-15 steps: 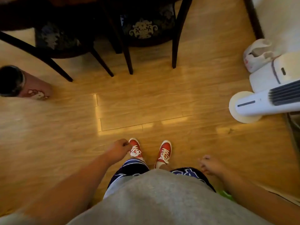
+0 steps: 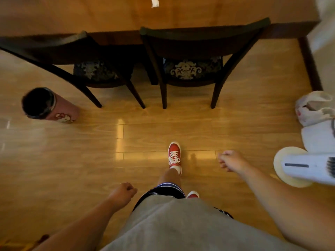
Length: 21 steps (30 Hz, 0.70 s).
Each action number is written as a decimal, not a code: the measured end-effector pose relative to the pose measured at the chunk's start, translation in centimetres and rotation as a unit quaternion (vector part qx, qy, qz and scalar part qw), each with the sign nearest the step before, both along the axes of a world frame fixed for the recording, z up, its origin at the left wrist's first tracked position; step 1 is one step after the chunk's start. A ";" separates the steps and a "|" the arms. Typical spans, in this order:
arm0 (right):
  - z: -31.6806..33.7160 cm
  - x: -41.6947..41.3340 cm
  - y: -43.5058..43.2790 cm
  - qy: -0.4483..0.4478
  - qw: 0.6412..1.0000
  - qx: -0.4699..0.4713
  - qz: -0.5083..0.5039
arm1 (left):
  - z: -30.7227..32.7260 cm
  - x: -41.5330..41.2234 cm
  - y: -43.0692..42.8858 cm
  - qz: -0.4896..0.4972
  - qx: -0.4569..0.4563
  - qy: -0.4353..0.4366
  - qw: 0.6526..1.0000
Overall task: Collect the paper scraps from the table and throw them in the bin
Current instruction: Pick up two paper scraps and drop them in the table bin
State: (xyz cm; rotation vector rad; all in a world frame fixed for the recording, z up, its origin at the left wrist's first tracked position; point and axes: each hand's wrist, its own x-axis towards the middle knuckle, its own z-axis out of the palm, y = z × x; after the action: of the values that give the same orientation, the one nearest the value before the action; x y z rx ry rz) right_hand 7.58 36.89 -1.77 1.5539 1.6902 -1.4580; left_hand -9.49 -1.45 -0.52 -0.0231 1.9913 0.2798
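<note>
Both grips curled shut, contents unseen: left hand, right hand; open floor before table edge.

This was a home dining room. A wooden table stood on a plank floor with two dark chairs pushed under its near edge, their cushions patterned. A cartoon-printed pink bin and a white fan stood nearby.
</note>
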 end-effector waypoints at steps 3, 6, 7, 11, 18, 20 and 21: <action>0.7 -3.4 2.8 -0.016 0.999 -0.021 0.031 | -0.8 -4.3 3.4 0.000 -0.002 -0.008 1.000; 1.8 -5.5 6.0 -0.035 0.999 -0.023 0.024 | -0.8 -9.2 8.4 -0.006 0.013 -0.011 1.000; 2.2 -5.9 7.0 -0.038 0.999 -0.015 0.017 | -0.7 -10.7 10.4 -0.012 0.023 -0.012 1.000; 3.9 -6.1 10.6 -0.067 0.997 -0.015 -0.032 | 0.9 -15.7 18.4 -0.059 0.065 0.003 0.996; 4.9 -5.3 16.9 -0.099 0.991 -0.012 -0.084 | 5.1 -19.5 30.1 -0.138 0.123 0.011 0.983; 5.7 -6.5 19.4 -0.077 0.995 -0.009 -0.067 | 6.9 -19.6 33.2 -0.159 0.156 0.009 0.975; 6.4 -7.4 20.8 -0.055 0.997 -0.002 -0.045 | 7.9 -19.6 34.8 -0.165 0.174 0.008 0.971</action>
State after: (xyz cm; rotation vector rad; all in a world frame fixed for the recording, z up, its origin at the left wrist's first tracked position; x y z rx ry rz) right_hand 0.13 57.65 4.66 1.6973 1.5722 -1.3896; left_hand -29.05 33.35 7.38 0.5319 1.9003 0.4076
